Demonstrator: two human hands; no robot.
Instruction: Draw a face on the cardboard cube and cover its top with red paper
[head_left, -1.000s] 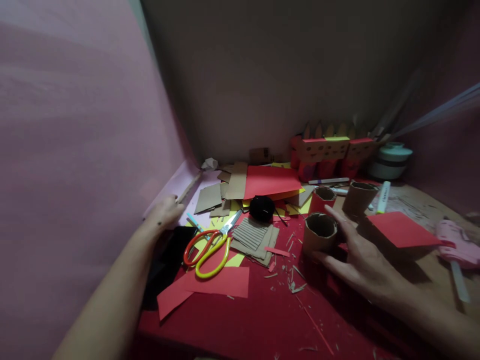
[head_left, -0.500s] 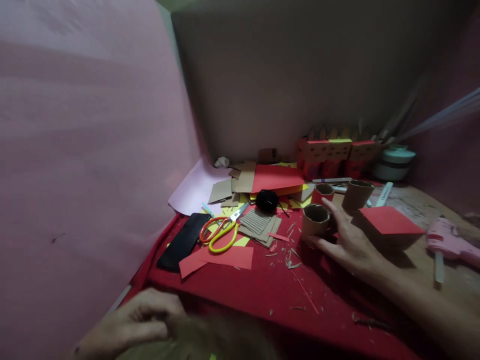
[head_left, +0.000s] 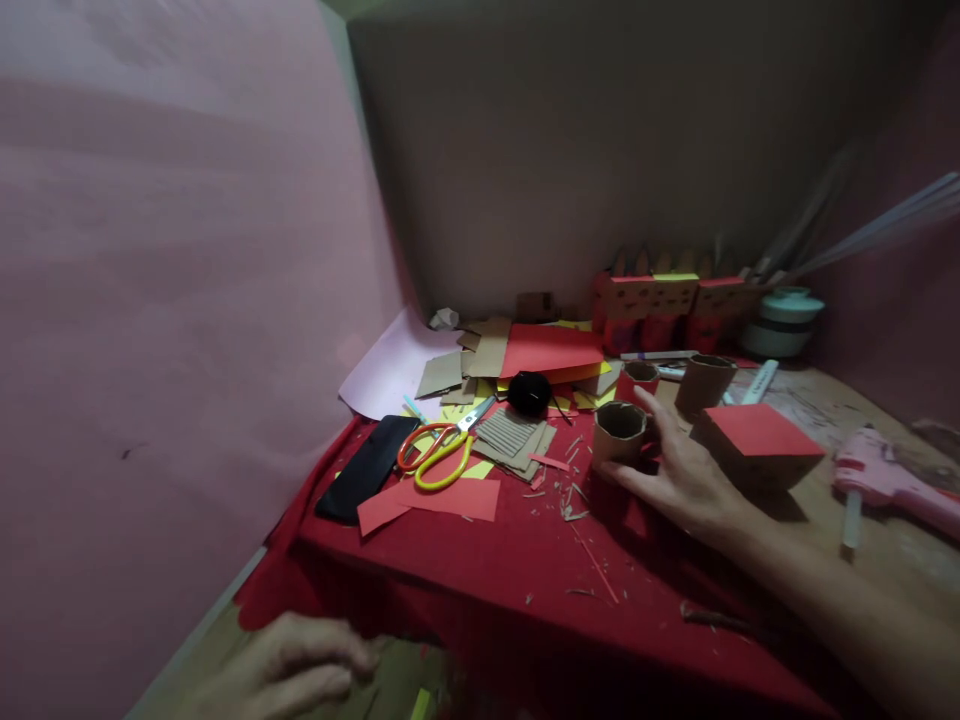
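A short brown cardboard tube (head_left: pixel 616 440) stands upright on the red cloth. My right hand (head_left: pixel 686 475) is curved around its right side, thumb low at the front and index finger by the rim; the other fingers are partly hidden. Just behind it is a red-covered tube (head_left: pixel 639 378), close to my index fingertip. Another brown tube (head_left: pixel 705 388) and a cardboard box with a red top (head_left: pixel 765 435) are beyond my hand. Low at the left, my left hand (head_left: pixel 300 665) is off the table edge, thumb and loosely bent fingers apart, with nothing visible in it.
Scissors (head_left: pixel 442 455), a black phone (head_left: pixel 367 468), red paper strips (head_left: pixel 450 498), cardboard pieces (head_left: pixel 514 440) and black yarn (head_left: pixel 529 393) lie on the red cloth (head_left: pixel 510 560). A pink glue gun (head_left: pixel 874 470) is at right. Decorated cardboard figures (head_left: pixel 660 305) and a pale green pot (head_left: pixel 784 322) stand behind.
The view has shifted slightly, moving the table things up and left. My left hand is lower, its thumb and fingers farther apart. My right hand keeps its place at the brown tube.
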